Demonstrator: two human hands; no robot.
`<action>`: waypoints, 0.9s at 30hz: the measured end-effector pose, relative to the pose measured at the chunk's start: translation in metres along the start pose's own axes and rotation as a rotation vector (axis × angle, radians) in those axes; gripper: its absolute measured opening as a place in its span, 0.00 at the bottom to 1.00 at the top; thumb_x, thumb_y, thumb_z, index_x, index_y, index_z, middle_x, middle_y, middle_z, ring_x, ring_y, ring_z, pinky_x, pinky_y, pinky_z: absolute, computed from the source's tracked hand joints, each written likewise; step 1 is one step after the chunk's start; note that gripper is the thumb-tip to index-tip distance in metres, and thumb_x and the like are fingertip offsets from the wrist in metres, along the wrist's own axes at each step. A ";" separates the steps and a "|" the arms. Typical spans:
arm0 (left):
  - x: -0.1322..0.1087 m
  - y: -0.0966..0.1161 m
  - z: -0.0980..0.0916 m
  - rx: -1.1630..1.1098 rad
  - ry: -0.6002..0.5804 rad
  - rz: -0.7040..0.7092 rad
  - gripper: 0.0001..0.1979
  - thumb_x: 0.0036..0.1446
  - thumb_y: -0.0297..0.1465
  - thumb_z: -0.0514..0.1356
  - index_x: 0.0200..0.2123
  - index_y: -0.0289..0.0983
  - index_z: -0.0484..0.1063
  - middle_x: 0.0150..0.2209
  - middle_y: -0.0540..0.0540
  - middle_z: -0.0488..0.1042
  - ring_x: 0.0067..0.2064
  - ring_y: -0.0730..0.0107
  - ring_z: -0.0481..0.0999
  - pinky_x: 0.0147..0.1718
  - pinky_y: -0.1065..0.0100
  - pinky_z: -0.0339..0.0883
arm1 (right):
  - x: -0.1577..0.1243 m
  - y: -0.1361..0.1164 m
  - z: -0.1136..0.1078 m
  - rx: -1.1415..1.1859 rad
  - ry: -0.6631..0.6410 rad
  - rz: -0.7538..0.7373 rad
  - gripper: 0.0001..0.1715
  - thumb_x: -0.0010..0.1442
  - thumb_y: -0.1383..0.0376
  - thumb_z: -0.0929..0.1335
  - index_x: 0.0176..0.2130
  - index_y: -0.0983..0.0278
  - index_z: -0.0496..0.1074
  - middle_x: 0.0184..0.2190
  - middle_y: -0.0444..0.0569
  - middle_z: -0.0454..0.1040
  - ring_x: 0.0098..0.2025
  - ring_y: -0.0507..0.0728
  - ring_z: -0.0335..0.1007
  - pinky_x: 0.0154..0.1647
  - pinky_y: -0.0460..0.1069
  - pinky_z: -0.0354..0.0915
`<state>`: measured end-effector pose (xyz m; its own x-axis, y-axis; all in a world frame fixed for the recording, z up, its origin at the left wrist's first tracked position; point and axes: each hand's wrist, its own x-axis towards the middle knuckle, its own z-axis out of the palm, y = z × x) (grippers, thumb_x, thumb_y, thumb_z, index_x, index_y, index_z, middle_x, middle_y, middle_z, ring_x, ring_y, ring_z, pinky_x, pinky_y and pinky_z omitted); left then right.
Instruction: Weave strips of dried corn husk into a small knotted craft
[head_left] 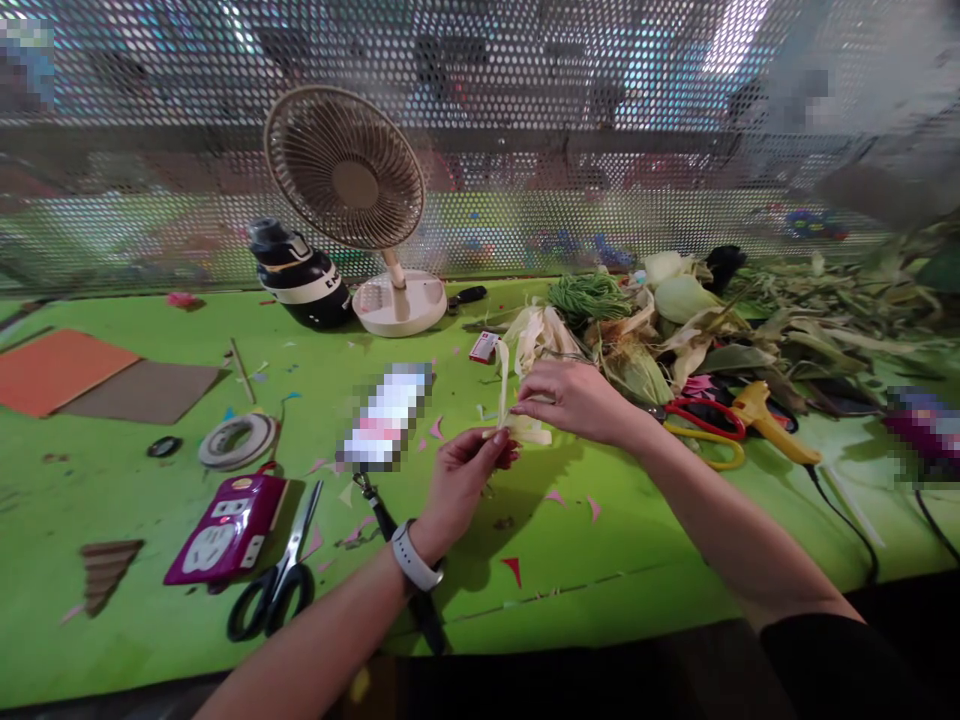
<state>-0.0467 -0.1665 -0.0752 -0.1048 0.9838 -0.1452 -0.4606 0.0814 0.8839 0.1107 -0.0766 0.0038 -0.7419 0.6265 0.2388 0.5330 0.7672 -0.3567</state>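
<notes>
A pale strip of corn husk (504, 385) is pinched between the thumb and fingers of my left hand (469, 470), which wears a white watch band. One end of the strip stands upright, and another sticks out to the right. My right hand (574, 400) is closed at the husk's right side, its fingertips pressed together on it. Both hands hover over the green table, and their shadow falls below. Just behind them lies a pile of dried corn husks (541, 335). How the strip is folded inside the left fingers is hidden.
A fan (352, 185) and a dark bottle (304, 280) stand at the back. On the left lie scissors (281, 570), a purple pouch (229, 530), tape (238, 440) and a phone (386, 415). Right of the hands are red-and-yellow scissors (709, 425) and a corded yellow glue gun (772, 425).
</notes>
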 end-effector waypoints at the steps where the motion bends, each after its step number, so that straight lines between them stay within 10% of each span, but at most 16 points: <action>1: 0.000 0.001 0.000 0.000 0.004 -0.006 0.10 0.43 0.34 0.70 0.29 0.36 0.79 0.25 0.49 0.79 0.25 0.77 0.75 0.28 0.74 0.70 | 0.000 0.000 0.001 0.001 0.003 0.001 0.11 0.60 0.60 0.68 0.32 0.65 0.74 0.30 0.47 0.74 0.35 0.53 0.68 0.35 0.46 0.57; 9: 0.000 0.003 0.002 -0.027 0.028 -0.028 0.11 0.41 0.35 0.71 0.29 0.36 0.79 0.25 0.48 0.79 0.25 0.76 0.75 0.27 0.73 0.70 | -0.007 0.003 0.007 0.017 0.193 -0.055 0.12 0.60 0.60 0.67 0.41 0.65 0.73 0.39 0.53 0.73 0.45 0.58 0.67 0.46 0.52 0.62; 27: 0.000 0.000 0.001 -0.026 0.023 -0.037 0.10 0.42 0.34 0.70 0.29 0.36 0.79 0.25 0.48 0.79 0.25 0.76 0.75 0.28 0.73 0.70 | -0.011 0.009 0.015 0.122 0.167 -0.004 0.10 0.62 0.61 0.66 0.34 0.65 0.73 0.31 0.48 0.74 0.36 0.53 0.68 0.37 0.48 0.60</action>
<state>-0.0461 -0.1665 -0.0748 -0.1078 0.9763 -0.1877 -0.4870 0.1127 0.8661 0.1172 -0.0786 -0.0157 -0.6606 0.6456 0.3832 0.4694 0.7536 -0.4602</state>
